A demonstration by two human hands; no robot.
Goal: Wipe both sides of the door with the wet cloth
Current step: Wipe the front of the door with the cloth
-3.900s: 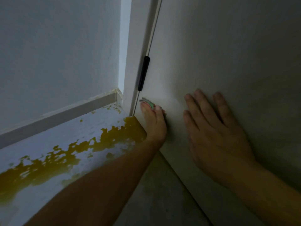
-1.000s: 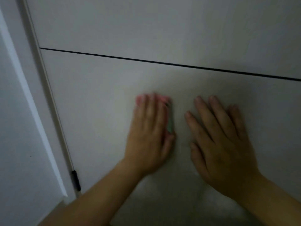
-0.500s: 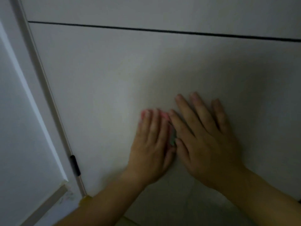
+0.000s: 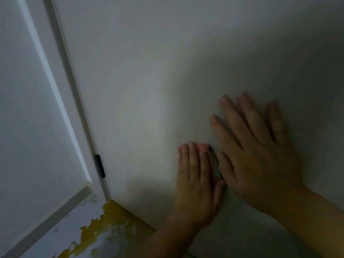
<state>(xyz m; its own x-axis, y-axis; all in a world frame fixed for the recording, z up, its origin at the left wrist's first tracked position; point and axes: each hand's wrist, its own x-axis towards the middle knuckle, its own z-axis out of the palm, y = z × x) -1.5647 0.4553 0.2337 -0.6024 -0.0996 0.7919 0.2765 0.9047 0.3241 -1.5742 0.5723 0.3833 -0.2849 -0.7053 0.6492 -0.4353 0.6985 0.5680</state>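
The pale door (image 4: 149, 81) fills most of the view in dim light. My left hand (image 4: 195, 181) lies flat on its lower part and presses a small pink and green cloth (image 4: 212, 159) against it; only the cloth's top and right edges peek out past the straight fingers. My right hand (image 4: 255, 155) rests flat on the door just to the right, fingers spread and straight, its thumb touching the cloth's edge. It holds nothing.
A black hinge (image 4: 100, 166) sits on the door's left edge, beside the white frame (image 4: 55, 90). Below left are a skirting board (image 4: 46, 224) and a floor strip with peeling white paint over yellow (image 4: 104, 228).
Both hands have slid down the door, the left pushing the cloth with it. The dark groove across the door has left the view and the floor now shows.
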